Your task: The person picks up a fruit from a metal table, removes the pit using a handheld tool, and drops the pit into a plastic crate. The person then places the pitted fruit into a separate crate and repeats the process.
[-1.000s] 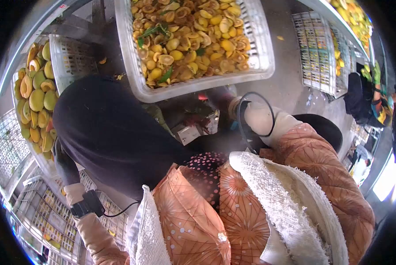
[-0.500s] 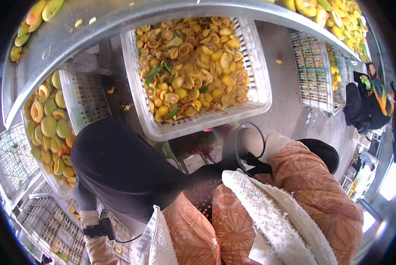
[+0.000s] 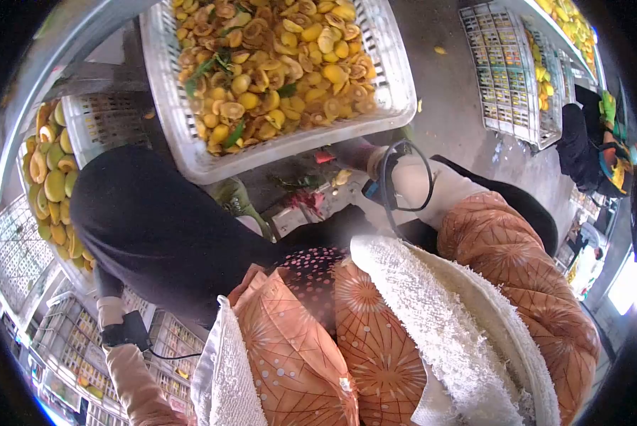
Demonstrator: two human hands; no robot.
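Note:
A large white plastic crate [image 3: 276,157] stands in front of my knees, filled with yellow fruit halves and scraps [image 3: 283,71] and some green leaves. My right hand [image 3: 355,153], in a dark glove, reaches low beside the crate's near edge; its fingers are hidden. A dark strap and a looped black cable [image 3: 432,177] sit at that wrist. My left hand [image 3: 110,282], in a grey glove, hangs by my left thigh, close to a crate of green-yellow fruit [image 3: 55,183]. My leg and the crate hide its fingers. A black device [image 3: 128,330] is strapped to the left wrist.
A metal table edge [image 3: 84,42] curves across the upper left. More stacked white crates [image 3: 69,341] stand at lower left, others [image 3: 506,78] at right. A person [image 3: 592,145] works at the far right. Red and yellow scraps [image 3: 308,202] lie on the floor between my feet.
The view has tilted, so the crate and fruit appear higher and further left. My right hand and wrist strap show more beside the crate's near edge. My left hand still hangs by my thigh.

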